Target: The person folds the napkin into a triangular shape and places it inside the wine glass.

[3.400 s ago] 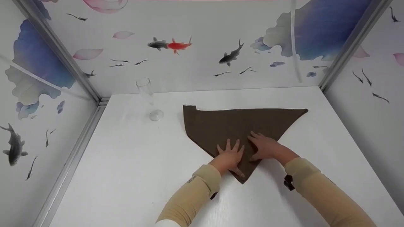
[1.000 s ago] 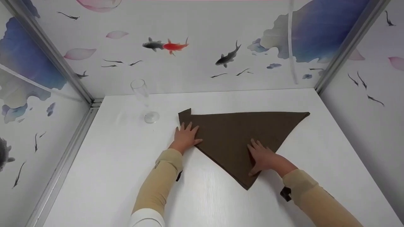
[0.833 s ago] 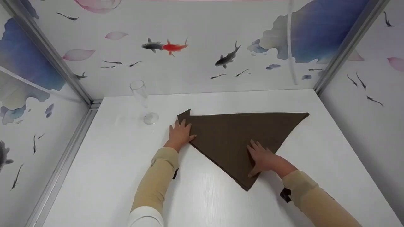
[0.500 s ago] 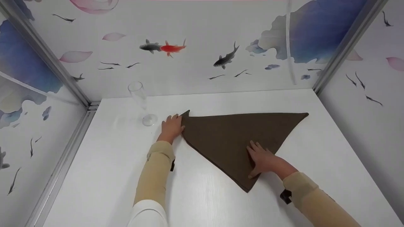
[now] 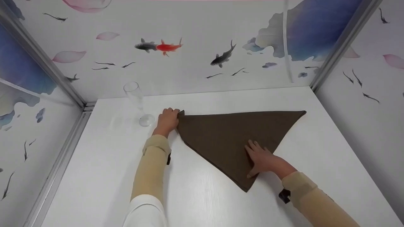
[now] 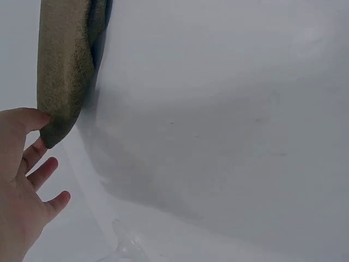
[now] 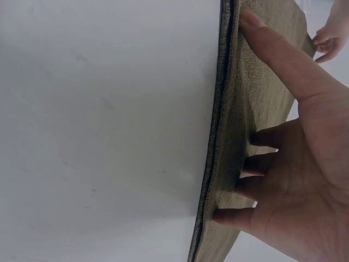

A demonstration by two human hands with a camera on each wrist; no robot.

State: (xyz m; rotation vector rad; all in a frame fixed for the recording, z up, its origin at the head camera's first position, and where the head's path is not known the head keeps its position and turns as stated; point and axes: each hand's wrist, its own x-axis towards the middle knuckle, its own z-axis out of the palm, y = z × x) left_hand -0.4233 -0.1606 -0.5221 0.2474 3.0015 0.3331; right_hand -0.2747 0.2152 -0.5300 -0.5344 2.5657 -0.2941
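A brown cloth (image 5: pixel 214 135), folded in layers to a rough triangle, lies on the white table with its long straight edge at the back. My left hand (image 5: pixel 168 119) is at its far left corner; in the left wrist view the thumb and forefinger pinch that cloth corner (image 6: pixel 62 71), which is lifted, while the other fingers stick out free. Near the front tip, my right hand (image 5: pixel 264 159) presses on the cloth with fingers spread. Stacked cloth edges show beside the right thumb (image 7: pixel 283 60) in the right wrist view.
A clear stemmed glass (image 5: pixel 146 120) stands upright just left of my left hand, near the back of the table (image 5: pixel 104 164). Walls printed with fish and petals rise at the back (image 5: pixel 189 75) and both sides.
My left hand has gone from the front tip along the left edge to the far left corner and taken hold of it. My right hand has stayed pressed on the cloth.
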